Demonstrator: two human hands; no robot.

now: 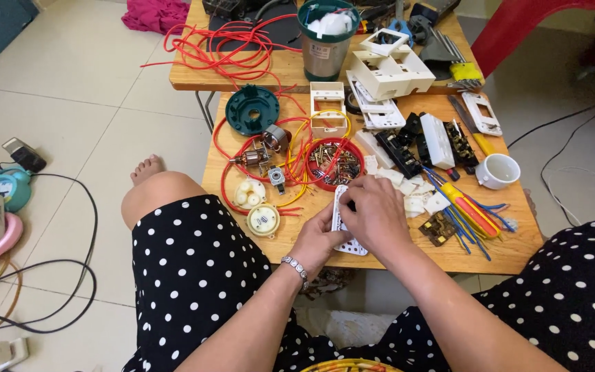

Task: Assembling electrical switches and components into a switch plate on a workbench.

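Item: white strip [348, 238], held in both grips. I saw left hand [317, 238] closed under it, right hand [377, 215] closed over it, above the surface [511, 241]; red dish [334, 162] near.

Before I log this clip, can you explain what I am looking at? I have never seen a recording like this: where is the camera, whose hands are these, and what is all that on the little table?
The single picture comes from a camera worn on a person's head, looking down at their lap and two bare hands. No machine is involved. The left hand and the right hand together hold a white perforated plastic strip over the near edge of a low wooden table. On the table lie a red tray of small metal parts, red wire, a small motor, a green round cover, white socket housings, a white cup and screwdrivers. A second table behind carries a metal canister.
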